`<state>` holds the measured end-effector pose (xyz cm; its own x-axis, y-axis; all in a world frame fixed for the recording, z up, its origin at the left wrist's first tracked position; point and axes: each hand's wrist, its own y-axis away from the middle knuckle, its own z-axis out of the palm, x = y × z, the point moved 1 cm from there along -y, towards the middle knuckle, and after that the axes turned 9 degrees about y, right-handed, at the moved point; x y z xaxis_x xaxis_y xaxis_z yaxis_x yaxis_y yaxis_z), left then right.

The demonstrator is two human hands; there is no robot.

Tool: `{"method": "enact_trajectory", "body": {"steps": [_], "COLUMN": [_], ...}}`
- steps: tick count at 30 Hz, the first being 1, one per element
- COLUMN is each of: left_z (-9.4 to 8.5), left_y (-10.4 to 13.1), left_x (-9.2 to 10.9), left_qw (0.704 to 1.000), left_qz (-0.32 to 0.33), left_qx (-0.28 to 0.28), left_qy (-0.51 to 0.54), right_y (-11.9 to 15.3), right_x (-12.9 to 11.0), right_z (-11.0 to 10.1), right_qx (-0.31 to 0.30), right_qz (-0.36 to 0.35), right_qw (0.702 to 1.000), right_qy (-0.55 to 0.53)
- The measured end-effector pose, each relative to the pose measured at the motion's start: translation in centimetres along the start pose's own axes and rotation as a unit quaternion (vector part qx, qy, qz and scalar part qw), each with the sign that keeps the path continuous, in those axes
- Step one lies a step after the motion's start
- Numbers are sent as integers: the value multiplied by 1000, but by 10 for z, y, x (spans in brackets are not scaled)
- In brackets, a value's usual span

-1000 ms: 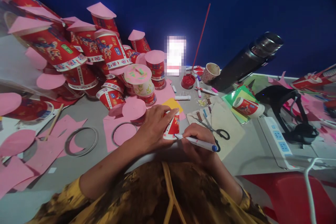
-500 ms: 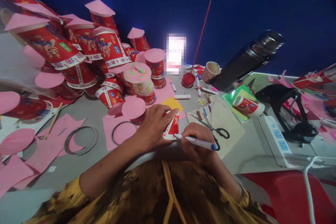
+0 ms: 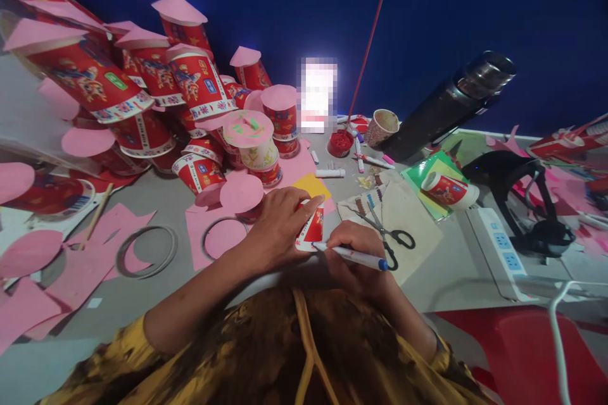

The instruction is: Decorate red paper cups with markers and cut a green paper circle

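Observation:
My left hand [image 3: 277,221] is closed round a red paper cup [image 3: 313,226] with a white band, thumb along its top edge. Pink floral marks show on that band. In my right hand [image 3: 354,253] is a white marker pen [image 3: 357,257] with a blue end, its tip touching the cup's white band. Part of the cup is hidden behind my left fingers. Beyond my hands lies an orange paper piece [image 3: 313,186]. Black-handled scissors [image 3: 384,229] rest on a beige cloth [image 3: 418,234] to the right.
Stacked red cups with pink paper tops [image 3: 199,85] crowd the left. A tape ring [image 3: 146,252] lies on the left. At the back are a red pot [image 3: 341,144], markers [image 3: 330,173] and a dark flask [image 3: 446,107]. A power strip [image 3: 498,253] stands right.
The marker's tip has shifted slightly left along the white band of the cup. My left hand keeps its hold, nearly still.

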<state>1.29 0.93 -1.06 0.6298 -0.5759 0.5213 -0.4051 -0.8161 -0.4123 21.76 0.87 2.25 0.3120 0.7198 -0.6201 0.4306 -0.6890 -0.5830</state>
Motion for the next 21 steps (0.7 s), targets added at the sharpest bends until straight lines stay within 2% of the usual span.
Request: {"method": "enact_trajectory", "body": {"steps": [21], "left_z": [-4], "left_y": [-2], "left_x": [1], "left_qw": [1000], "left_qz": [2], "left_qx": [-20], "left_qy": [-4], "right_y": [0], "right_x": [-1], "right_z": [-3], "right_qx": [-23], "right_qz": [21], "right_qw": [999], "right_qy": [13]}}
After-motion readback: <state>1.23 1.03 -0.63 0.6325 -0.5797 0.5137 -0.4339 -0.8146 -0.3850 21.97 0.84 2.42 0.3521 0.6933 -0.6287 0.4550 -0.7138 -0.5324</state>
